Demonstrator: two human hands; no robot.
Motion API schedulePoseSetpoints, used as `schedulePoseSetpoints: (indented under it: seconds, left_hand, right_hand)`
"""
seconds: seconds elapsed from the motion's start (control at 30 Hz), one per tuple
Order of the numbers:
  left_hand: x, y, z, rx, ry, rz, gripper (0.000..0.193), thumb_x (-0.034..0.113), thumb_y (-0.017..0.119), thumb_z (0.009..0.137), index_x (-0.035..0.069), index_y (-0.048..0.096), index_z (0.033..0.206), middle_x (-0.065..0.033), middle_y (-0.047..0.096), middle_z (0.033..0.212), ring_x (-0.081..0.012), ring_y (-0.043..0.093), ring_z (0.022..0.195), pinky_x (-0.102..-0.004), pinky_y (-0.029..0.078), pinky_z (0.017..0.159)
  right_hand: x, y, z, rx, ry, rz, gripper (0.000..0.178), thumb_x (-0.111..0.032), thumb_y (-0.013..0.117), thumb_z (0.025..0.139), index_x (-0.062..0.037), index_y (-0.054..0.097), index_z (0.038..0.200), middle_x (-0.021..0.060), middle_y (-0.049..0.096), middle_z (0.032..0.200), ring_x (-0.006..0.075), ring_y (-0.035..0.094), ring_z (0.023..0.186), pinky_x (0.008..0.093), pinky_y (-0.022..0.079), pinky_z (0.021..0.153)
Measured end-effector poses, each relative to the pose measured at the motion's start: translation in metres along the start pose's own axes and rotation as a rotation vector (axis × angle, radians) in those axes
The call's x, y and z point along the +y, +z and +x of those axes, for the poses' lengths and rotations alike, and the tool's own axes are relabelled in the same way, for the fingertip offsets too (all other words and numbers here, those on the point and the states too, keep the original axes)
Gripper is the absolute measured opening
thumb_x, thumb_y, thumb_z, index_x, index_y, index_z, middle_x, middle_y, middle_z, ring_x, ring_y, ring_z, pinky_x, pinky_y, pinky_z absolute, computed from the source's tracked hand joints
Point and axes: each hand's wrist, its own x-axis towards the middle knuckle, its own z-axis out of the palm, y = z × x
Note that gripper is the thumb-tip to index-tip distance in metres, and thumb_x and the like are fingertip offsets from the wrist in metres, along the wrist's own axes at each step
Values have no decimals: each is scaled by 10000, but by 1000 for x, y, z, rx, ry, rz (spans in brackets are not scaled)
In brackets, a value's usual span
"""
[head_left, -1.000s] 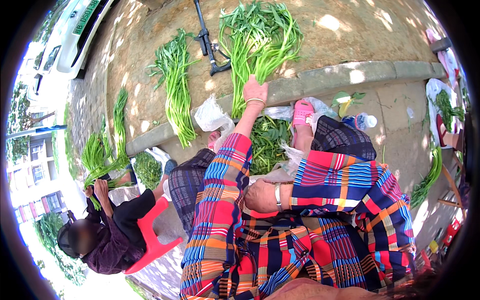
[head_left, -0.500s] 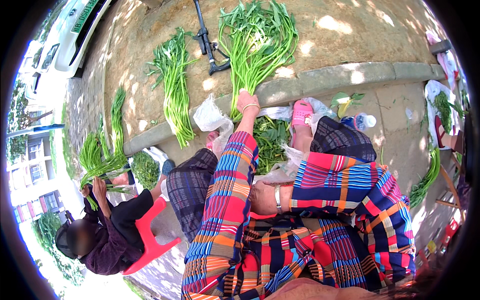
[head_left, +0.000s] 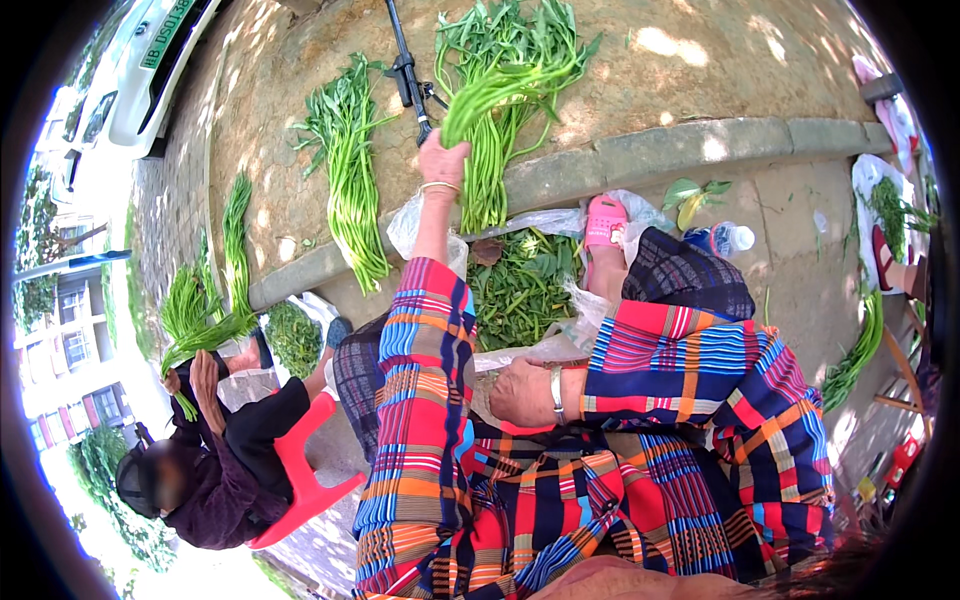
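Observation:
My left hand point(head_left: 443, 160) is stretched forward and closed around a bunch of water spinach point(head_left: 505, 95), its green stems rising from the fist and leaning right. Beneath it, a larger pile of water spinach point(head_left: 485, 175) lies across the stone curb with its leaves pointing away. My right hand point(head_left: 525, 393) rests closed near my lap, fingers curled under; what it may hold is hidden. Between my legs a plastic bag point(head_left: 560, 347) lies spread, full of loose trimmed leaves point(head_left: 525, 290). Another bundle of water spinach point(head_left: 350, 180) lies to the left.
A black pole-like tool point(head_left: 405, 80) lies by the pile. The curb point(head_left: 640, 155) crosses in front. A plastic bottle point(head_left: 725, 240) stands right of my pink clog point(head_left: 605, 225). At left, another person point(head_left: 225, 470) on a red stool point(head_left: 300, 470) handles greens.
My left hand has moved left and slightly away, lifting a bunch off the pile. The bag of leaves shows more fully now. My right hand stays near my lap.

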Motion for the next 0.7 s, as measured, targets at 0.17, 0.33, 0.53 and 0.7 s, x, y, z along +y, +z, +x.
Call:
schedulePoseSetpoints:
  seconds: [0.17,0.33,0.53,0.7]
  left_hand:
    - [-32,-17,0,24,-255,-47,272,213,649,581,10,599,756,-141,616,692,-249,596,632,-337,459,633]
    - [-116,-21,-48,-25,-389,164,365,282,696,585,14,624,823,-176,630,791,-309,606,755,-371,455,702]
    - [-96,12,-44,-133,-438,180,409,298,723,586,31,644,885,-160,639,818,-286,612,763,-359,457,705]
    - [-127,19,-52,-95,-499,-49,386,259,736,566,32,653,867,-136,644,790,-238,614,716,-337,461,686]
  right_hand:
    - [-1,-10,-2,-31,29,-13,117,-155,571,670,-60,639,660,92,614,616,280,615,594,486,454,393]
    - [-7,-5,4,-67,-53,11,132,-164,573,675,-60,651,700,95,627,656,279,620,625,499,465,421]
    - [-4,-8,-1,-96,9,-3,140,-164,571,678,-59,653,718,97,632,677,279,623,641,503,469,435]
    - [-5,-9,1,-112,-8,-11,143,-164,569,680,-58,654,725,98,634,688,278,624,649,504,470,442]
